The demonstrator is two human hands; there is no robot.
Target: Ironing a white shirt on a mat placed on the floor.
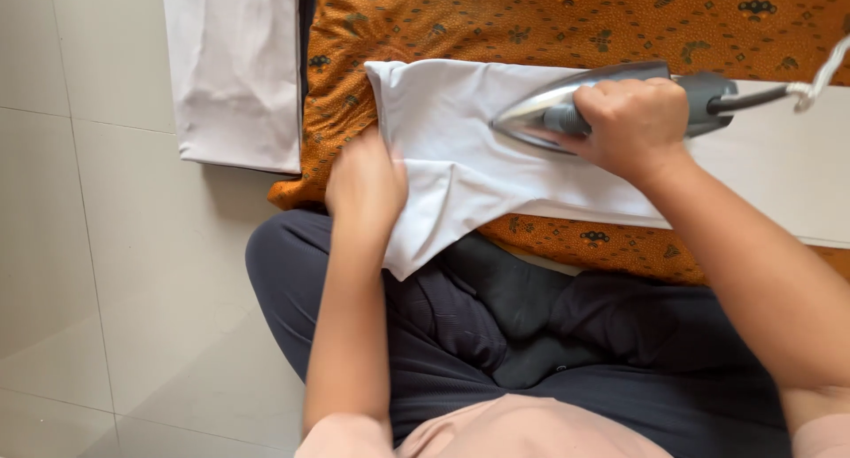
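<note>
A white garment (460,148) lies spread over an orange patterned cloth (531,24) on the floor in front of me. My right hand (633,121) grips the handle of a grey electric iron (553,112), whose soleplate rests on the white garment with its tip pointing left. My left hand (365,188) pinches the garment's left edge and holds it taut. A lower corner of the garment hangs over my lap.
A folded pale garment (235,68) lies on the tiled floor (106,272) at the upper left, beside the orange cloth. The iron's cord (815,86) runs off to the right. My crossed legs in dark trousers (531,334) fill the bottom middle.
</note>
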